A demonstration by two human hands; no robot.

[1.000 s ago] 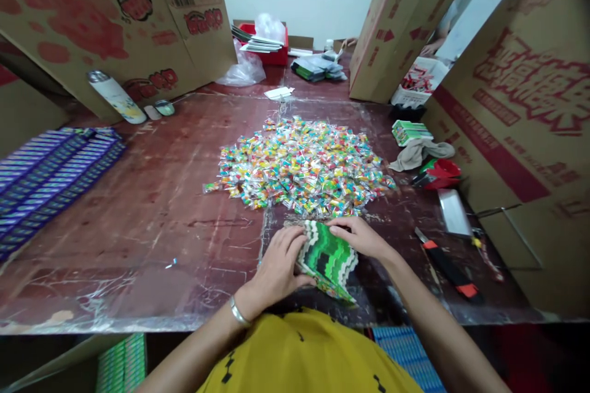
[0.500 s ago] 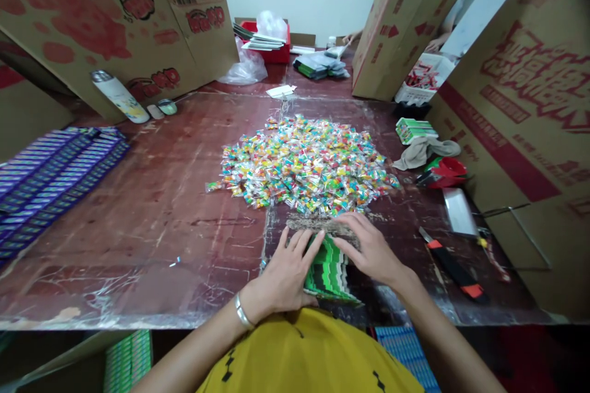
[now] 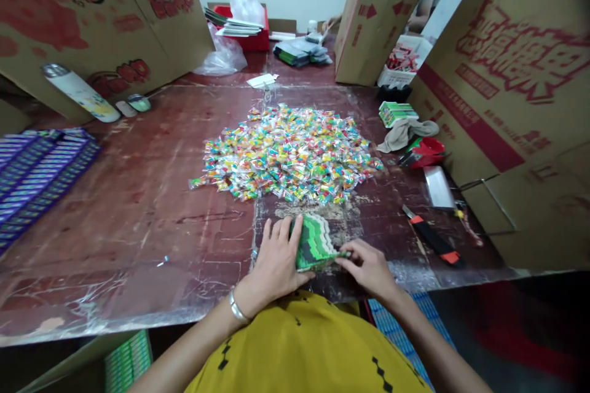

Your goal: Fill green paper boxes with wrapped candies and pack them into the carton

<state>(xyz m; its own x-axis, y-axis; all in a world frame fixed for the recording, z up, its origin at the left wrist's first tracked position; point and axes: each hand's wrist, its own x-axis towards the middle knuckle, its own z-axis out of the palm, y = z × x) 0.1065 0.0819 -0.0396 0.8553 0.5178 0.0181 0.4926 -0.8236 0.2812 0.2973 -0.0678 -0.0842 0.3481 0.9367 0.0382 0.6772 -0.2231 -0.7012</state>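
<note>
A stack of flat green, black and white printed cardboard sleeves (image 3: 314,239) lies at the table's near edge, its layers fanned in wavy steps. My left hand (image 3: 278,255), with a silver bangle at the wrist, holds the stack from its left side, fingers along the left and thumb at the near edge. At the near right corner my right hand (image 3: 369,264) is closed in a pinch on the edge of a sleeve. How many layers it pinches is unclear. Just beyond the stack lies a broad heap of clear-wrapped colourful candies (image 3: 290,156).
A utility knife (image 3: 433,236) lies on the right, near a cloth (image 3: 408,134) and a red tape dispenser (image 3: 426,150). Purple packs (image 3: 43,175) and a thermos (image 3: 80,92) are on the left. Large cartons (image 3: 516,123) border the table. Another person's hand (image 3: 332,23) shows at the back.
My right hand has moved from above the stack to its near right corner and closed there. The left hand stays on the stack. The view has shifted slightly.
</note>
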